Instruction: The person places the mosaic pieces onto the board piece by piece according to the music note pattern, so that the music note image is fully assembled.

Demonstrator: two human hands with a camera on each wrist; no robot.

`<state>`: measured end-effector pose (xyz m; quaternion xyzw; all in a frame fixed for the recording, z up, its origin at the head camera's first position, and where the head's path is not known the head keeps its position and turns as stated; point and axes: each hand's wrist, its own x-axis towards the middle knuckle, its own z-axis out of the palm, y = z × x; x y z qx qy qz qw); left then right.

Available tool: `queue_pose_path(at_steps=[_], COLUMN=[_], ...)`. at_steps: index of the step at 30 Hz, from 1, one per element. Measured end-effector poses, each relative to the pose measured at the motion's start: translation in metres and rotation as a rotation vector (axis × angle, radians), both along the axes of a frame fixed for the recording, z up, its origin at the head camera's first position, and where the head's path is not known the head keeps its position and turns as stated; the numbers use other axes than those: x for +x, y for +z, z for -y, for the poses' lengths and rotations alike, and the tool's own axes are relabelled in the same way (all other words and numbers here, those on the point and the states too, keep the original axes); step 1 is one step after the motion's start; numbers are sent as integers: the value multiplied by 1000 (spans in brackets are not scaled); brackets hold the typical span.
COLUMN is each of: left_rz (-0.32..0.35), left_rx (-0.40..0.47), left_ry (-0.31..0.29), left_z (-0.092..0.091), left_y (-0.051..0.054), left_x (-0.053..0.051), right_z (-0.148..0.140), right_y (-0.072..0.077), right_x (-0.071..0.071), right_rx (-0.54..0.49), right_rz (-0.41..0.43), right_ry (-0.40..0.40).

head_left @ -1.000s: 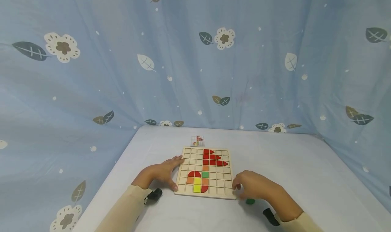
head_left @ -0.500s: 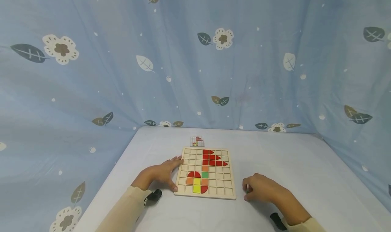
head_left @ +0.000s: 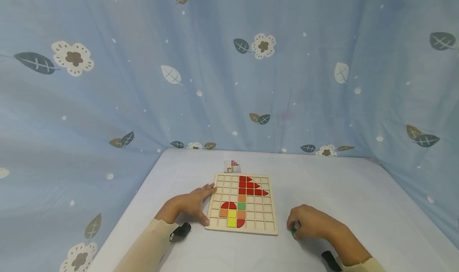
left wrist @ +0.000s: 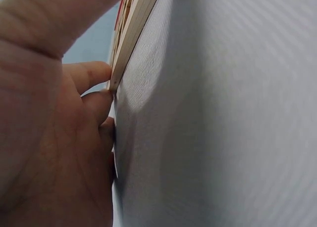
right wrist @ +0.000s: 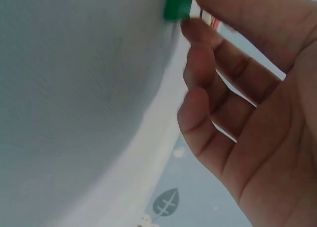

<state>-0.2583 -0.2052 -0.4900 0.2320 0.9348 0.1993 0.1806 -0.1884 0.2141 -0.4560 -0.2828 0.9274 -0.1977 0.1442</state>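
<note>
A wooden grid board (head_left: 254,216) lies on the table, with red, orange, green and yellow pieces set in some of its squares. My left hand (head_left: 192,204) rests against the board's left edge, thumb at the near corner and fingers spread farther up. In the left wrist view, fingertips (left wrist: 101,71) touch the board's wooden side (left wrist: 130,39). Off the board's lower right, my right hand (head_left: 311,223) pinches a small green piece (head_left: 293,231). The right wrist view shows this green piece (right wrist: 177,4) at the thumb and fingertips; its full shape is hidden.
A small pattern card (head_left: 232,166) with a printed grid and coloured shapes stands just behind the board. White cloth covers the table (head_left: 322,180). A blue curtain (head_left: 215,85) with leaves and flowers hangs behind and at the sides.
My right hand has moved right, away from the board's lower right corner, and taken hold of the green piece that lay on the table. The left hand has stayed at the board's edge.
</note>
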Motion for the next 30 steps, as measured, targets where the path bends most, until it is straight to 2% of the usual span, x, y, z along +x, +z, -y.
queue_pose_path(at_steps=[4, 9, 16, 23, 30], left_rz=[-1, 7, 7, 12, 12], left_rx=[8, 6, 14, 13, 18], left_ry=[-1, 1, -8, -3, -10], left_z=[1, 2, -1, -1, 0], left_y=[0, 0, 3, 4, 4], left_x=[2, 4, 2, 2, 2], right_z=[0, 0, 12, 62, 117], right_y=[-2, -4, 2, 11, 15], right_x=[2, 1, -7, -23, -29], right_rx=[-4, -25, 19, 17, 13], right_rz=[-12, -1, -106, -230, -248], right_ry=[-28, 11, 49, 177, 281])
